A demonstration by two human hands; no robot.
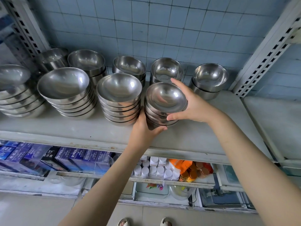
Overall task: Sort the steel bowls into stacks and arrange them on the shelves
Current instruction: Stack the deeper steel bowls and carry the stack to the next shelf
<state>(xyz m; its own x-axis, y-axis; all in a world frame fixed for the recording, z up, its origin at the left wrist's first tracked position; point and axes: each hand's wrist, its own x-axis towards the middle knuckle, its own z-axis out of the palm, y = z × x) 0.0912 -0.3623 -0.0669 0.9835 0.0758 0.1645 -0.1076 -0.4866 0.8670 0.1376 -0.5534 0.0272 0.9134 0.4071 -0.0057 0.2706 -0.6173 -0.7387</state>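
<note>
The left hand (143,128) cups the base of a stack of steel bowls (164,103), thumb curled under its front. The right hand (190,103) spans the stack's right side, fingers spread from rim to lower bowls. The stack sits on a pale, worn shelf (65,126) among other bowl stacks (119,97), backed by a blue tiled wall (146,26). Purple boxes (78,159) fill the shelf below.
</note>
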